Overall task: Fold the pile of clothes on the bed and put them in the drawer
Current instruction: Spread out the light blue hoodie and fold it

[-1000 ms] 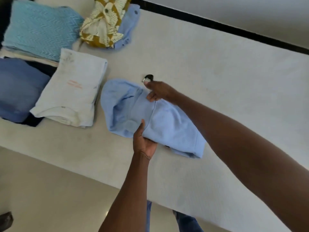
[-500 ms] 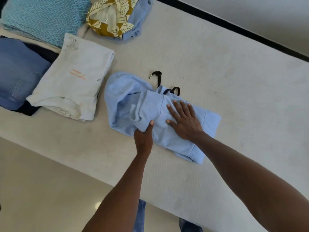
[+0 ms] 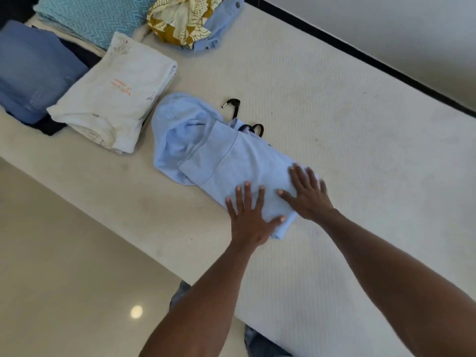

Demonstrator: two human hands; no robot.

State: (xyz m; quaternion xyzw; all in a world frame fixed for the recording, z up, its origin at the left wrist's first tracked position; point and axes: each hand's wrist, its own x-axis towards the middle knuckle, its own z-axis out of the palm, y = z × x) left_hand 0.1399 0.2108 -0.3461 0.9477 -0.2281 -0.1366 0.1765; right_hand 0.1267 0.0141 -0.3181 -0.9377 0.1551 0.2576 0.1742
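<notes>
Both hands lie flat with fingers spread, left hand [image 3: 248, 217] and right hand [image 3: 307, 194] pressing the folded blue hoodie [image 3: 226, 155] on the bed [image 3: 334, 119], gripping nothing.

White textured mattress [image 3: 334, 104] spans frame diagonally, under both hands, running beyond them to far right. Glossy cream tiled floor [image 3: 64, 253] left of and below left hand, round bright light reflection [image 3: 136, 311] on it. Black bed-frame edge strip [image 3: 360, 54] past mattress, above right hand. Plain pale grey wall [image 3: 399, 27] beyond strip.
</notes>
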